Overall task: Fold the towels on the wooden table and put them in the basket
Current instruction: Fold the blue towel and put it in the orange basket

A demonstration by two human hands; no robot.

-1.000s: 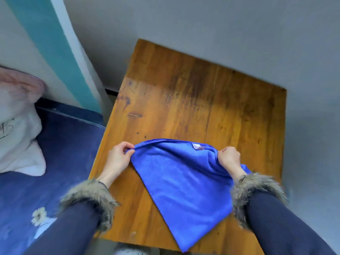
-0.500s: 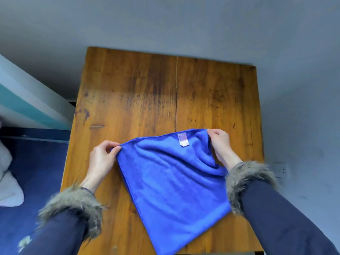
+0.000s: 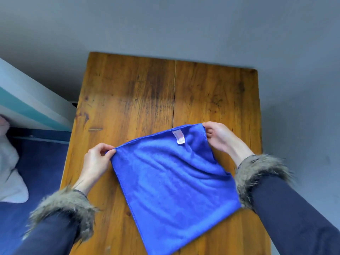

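Left hand (image 3: 95, 162): pinched, thumb against fingers, on the left far corner of the blue towel (image 3: 173, 183); the corner is held just above the surface.
Right hand (image 3: 219, 138): closed on the right far corner of the towel, thumb on top and fingers curled beneath the hem.
Sleeves: dark navy, each ended by a grey-brown fur cuff (image 3: 257, 173); the right cuff is laid against the towel's right edge.
Blue towel: stretched between the two hands along its far edge, turned at an angle to the surface, its near corner carried over the near edge and cut off by the frame. Soft creases are seen below the right hand.
Label (image 3: 178, 137): a small white tag sewn at the far hem, nearer the right hand, lying on the cloth.
Wooden surface (image 3: 139, 96): stained planks with a seam down the middle; the far half is bare of cloth.
Floor (image 3: 184, 24): grey, around the far and right sides.
Bed (image 3: 36, 172): dark blue cover, to the left; a white pillow (image 3: 9, 172) is seen on it.
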